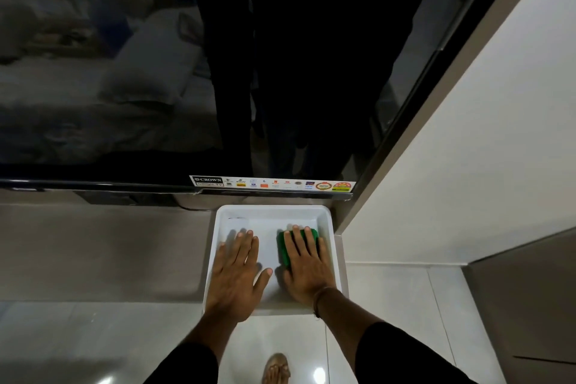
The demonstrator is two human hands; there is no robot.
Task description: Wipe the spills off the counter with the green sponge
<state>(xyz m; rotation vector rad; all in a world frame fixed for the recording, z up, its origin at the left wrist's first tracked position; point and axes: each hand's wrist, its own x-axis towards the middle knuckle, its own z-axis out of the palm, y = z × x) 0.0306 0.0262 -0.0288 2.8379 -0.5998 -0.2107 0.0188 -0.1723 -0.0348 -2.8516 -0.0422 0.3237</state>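
Foot [276, 368], bare, on glossy floor [93, 337] tiles below both arms. Left hand [237, 274]: fingers straight and released, flat on the bottom of a white tray [274, 210]. Right hand [307, 265], band [318, 299] at the wrist: fingers straight, pressing on the green sponge [282, 248] in the tray's right half, covering most of it. Tray sits at the worktop's [109, 252] right end, just beside the wall [467, 165]. Dark TV [187, 72] stands close behind.

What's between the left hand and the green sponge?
Only bare floor of the white tray lies between the left hand and green sponge, in the head view.
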